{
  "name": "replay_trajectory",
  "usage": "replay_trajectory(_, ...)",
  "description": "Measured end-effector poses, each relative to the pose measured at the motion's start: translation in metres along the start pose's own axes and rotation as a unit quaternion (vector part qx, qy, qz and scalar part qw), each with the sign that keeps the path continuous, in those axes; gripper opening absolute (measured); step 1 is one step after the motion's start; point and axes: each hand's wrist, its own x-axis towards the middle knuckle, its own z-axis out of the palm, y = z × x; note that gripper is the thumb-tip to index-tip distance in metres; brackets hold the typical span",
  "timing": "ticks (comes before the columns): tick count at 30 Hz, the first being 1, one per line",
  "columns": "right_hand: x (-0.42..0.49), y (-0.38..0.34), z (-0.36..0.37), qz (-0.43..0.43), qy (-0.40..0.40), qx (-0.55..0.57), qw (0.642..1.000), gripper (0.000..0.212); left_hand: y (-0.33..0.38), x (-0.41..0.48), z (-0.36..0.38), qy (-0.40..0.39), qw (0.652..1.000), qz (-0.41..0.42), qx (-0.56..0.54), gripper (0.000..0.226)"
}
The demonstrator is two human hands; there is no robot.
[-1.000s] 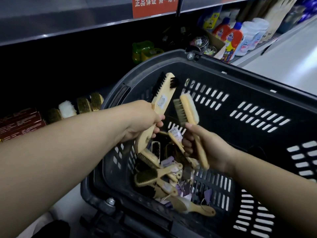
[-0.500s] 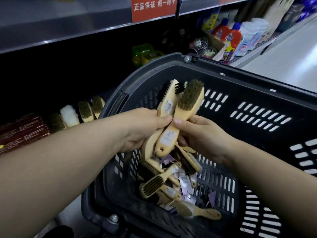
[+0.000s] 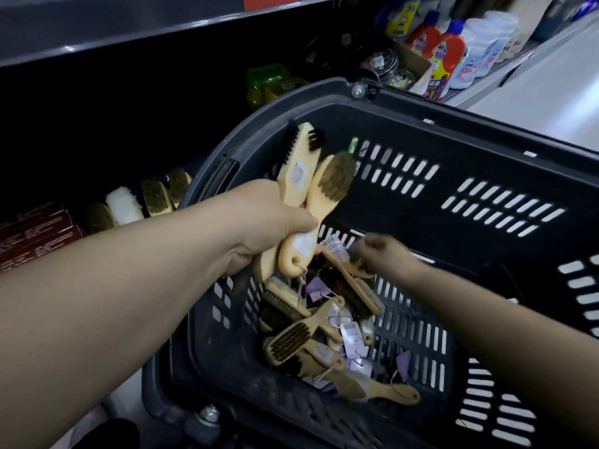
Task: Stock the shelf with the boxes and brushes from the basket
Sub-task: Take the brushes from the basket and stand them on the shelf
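Observation:
My left hand [image 3: 265, 222] grips two wooden brushes by their handles above the dark plastic basket [image 3: 453, 150]: a black-bristled brush [image 3: 299, 163] and a brown-bristled brush [image 3: 330, 186]. My right hand [image 3: 379, 254], blurred, reaches down into the basket over a pile of several wooden brushes with price tags [image 3: 317, 335]; whether it holds anything is unclear. On the dark lower shelf at left stands a row of brushes [image 3: 142, 202], beside red boxes [image 3: 35, 234].
A grey upper shelf edge [image 3: 129, 24] runs across the top. Green containers [image 3: 265, 82], round tins [image 3: 385, 66] and detergent bottles [image 3: 447, 50] stand further right on the shelf. The pale floor [image 3: 551, 92] lies at right.
My right hand passed the brown-bristled brush to my left hand, which now holds both. The right hand has dropped back into the basket.

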Motion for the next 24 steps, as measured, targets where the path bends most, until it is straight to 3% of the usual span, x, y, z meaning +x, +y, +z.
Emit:
replay_trajectory(3,0.011,0.061,0.019,0.107,-0.026,-0.222,0.969,0.035,0.001,0.0,0.001,-0.007,1.0,-0.002,-0.006,0.027)
replay_trajectory(7,0.016,0.087,0.029,0.096,0.055,-0.292,0.95,0.047,0.002,0.002,0.001,-0.02,0.998,-0.004,-0.067,0.034)
replay_trajectory(12,0.025,0.083,0.025,0.097,0.007,-0.399,0.912,0.045,0.0,0.0,-0.001,0.001,1.0,0.008,-0.002,0.033)
replay_trajectory(15,0.015,0.07,0.017,0.074,-0.055,-0.324,0.942,0.054,0.001,-0.003,-0.001,-0.006,1.0,0.0,-0.007,0.013)
replay_trajectory(18,-0.004,0.044,-0.007,0.073,-0.133,-0.034,0.988,0.038,0.0,-0.003,-0.001,-0.013,1.0,0.003,-0.013,0.013)
replay_trajectory(20,-0.017,0.023,-0.034,0.039,-0.194,0.076,0.977,0.03,0.001,-0.003,0.001,-0.006,1.0,0.007,-0.008,0.012)
replay_trajectory(24,-0.041,-0.018,-0.074,-0.033,-0.264,0.133,0.955,0.035,0.005,-0.001,0.003,0.0,0.999,-0.002,-0.037,0.006)
